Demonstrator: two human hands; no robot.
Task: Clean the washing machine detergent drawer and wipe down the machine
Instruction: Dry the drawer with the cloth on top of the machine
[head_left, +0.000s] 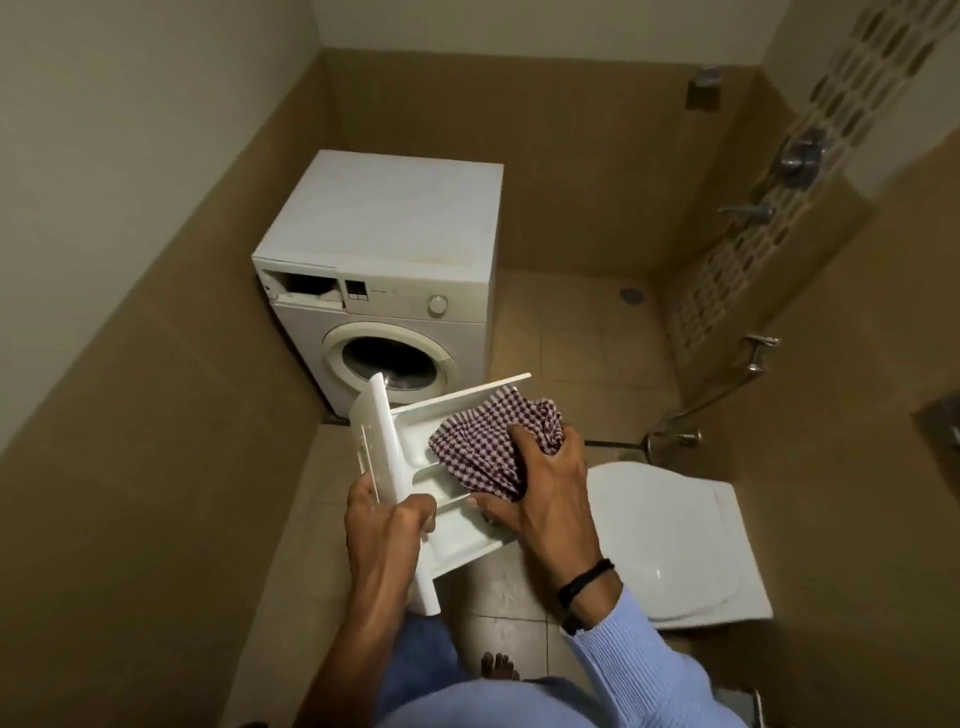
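The white detergent drawer (415, 467) is out of the machine and held in front of me, tilted, its compartments facing up. My left hand (387, 525) grips its front panel end. My right hand (540, 483) holds a purple-and-white checked cloth (493, 441) bunched inside the drawer's far compartment. The white front-loading washing machine (384, 244) stands against the back left wall, and its drawer slot (306, 288) at the top left gapes open.
A white toilet with closed lid (675, 540) stands at the right. Taps and a shower hose (748, 364) are mounted on the tiled right wall. A floor drain (631, 295) lies beyond the machine. My bare foot (498, 667) stands on the tiled floor.
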